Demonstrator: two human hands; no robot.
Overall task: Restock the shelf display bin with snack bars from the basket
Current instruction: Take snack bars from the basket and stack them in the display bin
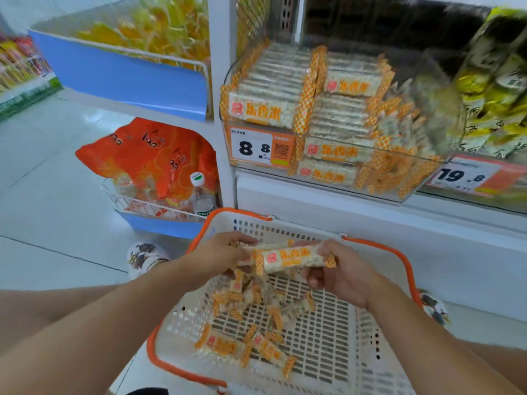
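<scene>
I see pale floor tiles (57,172) and a white shelf unit; the clear display bin (336,178) sits on it, part-filled. Above the orange-rimmed basket (328,323), my left hand (216,259) and right hand (339,273) both curl around snack bars (288,259). More loose bars (245,344) lie below. The bin's right side is blurred.

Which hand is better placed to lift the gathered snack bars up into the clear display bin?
Probably the right hand: it grips the bars at the end nearer the display bin, up and to the right. The left hand holds the far end.
</scene>
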